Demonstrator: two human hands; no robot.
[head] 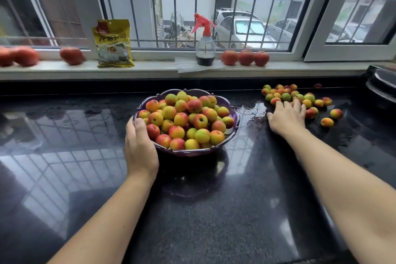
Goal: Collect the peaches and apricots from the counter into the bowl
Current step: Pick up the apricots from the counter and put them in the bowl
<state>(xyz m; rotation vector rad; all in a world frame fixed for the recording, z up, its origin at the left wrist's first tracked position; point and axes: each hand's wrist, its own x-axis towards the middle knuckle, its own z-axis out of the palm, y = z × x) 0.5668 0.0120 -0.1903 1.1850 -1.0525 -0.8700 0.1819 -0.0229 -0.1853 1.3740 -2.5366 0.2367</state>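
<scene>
**Right hand on the loose fruit, left steadying the bowl**

Nearest the camera, two bare forearms reach out over the dark, wet counter (214, 221). Further out, the left hand (140, 148) grips the near-left rim of the bowl (232, 133), thumb hooked over the edge and fingers hidden beneath. It is heaped with fruit already. To its right, the right hand (287, 117) lies flat and spread, fingertips touching the near edge of the loose fruit (297, 97), holding nothing that shows. That scatter lies far right of the bowl, spreading mostly left to right, with a few strays (327, 122) right of the hand. So the right hand is the nearer one; my guess is it will scoop a handful and carry it left. Farthest off, the sill (150, 68) holds larger red fruit (245, 57), a packet (113, 43) and a spray bottle (205, 45).
</scene>
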